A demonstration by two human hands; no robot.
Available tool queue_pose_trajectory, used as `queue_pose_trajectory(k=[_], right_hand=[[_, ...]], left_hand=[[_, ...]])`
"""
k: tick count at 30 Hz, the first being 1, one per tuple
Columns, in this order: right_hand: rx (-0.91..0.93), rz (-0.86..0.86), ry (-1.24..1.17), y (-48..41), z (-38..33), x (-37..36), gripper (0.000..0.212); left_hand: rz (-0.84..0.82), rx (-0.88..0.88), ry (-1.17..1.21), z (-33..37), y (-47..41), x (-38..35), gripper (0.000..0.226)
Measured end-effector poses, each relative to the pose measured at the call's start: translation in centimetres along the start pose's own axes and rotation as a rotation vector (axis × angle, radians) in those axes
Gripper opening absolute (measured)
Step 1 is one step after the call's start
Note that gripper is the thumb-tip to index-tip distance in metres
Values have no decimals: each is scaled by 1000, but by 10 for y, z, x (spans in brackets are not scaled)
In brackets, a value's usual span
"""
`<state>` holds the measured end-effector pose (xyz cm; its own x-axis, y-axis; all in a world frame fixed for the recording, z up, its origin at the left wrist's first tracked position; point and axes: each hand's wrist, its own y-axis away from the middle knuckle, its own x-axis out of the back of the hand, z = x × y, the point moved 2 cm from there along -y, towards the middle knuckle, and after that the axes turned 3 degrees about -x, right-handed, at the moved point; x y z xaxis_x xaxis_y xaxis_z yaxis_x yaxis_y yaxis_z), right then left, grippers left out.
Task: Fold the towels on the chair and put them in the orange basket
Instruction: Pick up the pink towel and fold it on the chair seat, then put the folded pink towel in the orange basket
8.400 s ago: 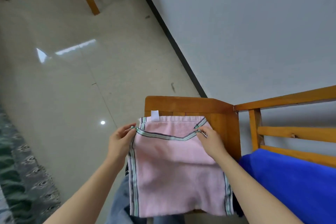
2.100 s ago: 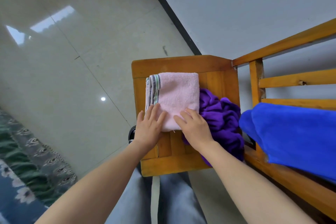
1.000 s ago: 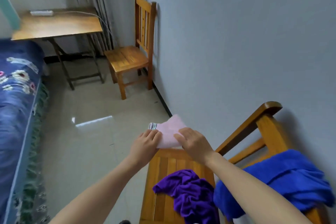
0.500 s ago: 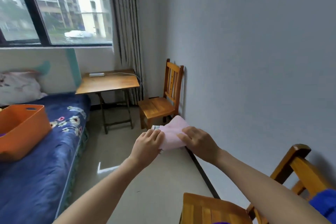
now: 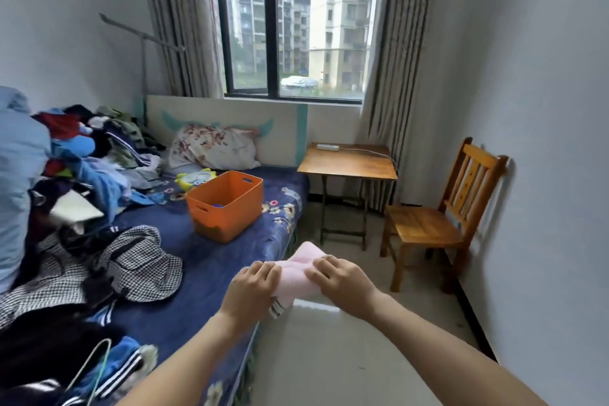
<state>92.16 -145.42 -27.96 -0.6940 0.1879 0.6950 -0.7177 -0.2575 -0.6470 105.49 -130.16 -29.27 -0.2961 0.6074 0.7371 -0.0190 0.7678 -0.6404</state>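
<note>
Left hand point(image 5: 255, 287) and right hand point(image 5: 341, 280) each grip 1 end of the folded pink towel point(image 5: 301, 265), held in air beside the bed point(image 5: 204, 260). Hold it firm and level, then lower it flat into the orange basket point(image 5: 230, 214)

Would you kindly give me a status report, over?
Left hand and right hand both grip the folded pink towel. Orange plastic basket on blue bed ahead. Nothing seen between.
</note>
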Motion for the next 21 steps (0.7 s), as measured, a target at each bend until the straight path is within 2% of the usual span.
queue_pose_trajectory(k=[2, 6, 9, 11, 16, 21], right_hand=[[42, 14, -37, -22, -11, -9, 23], [104, 26, -73, -51, -19, -16, 23], [114, 35, -90, -49, -15, -23, 22], [113, 34, -96, -40, -7, -28, 22], [76, 30, -72, -19, 43, -36, 22], [-38, -2, -55, -7, 118, -32, 31]], left_hand=[[14, 60, -42, -17, 14, 9, 31], [30, 117, -91, -33, 26, 22, 35], [-1, 140, -73, -34, 25, 16, 59], [-39, 143, -68, -27, 20, 8, 66], [-102, 85, -46, -18, -24, -24, 68], [-58, 51, -49, -7, -103, -67, 73]])
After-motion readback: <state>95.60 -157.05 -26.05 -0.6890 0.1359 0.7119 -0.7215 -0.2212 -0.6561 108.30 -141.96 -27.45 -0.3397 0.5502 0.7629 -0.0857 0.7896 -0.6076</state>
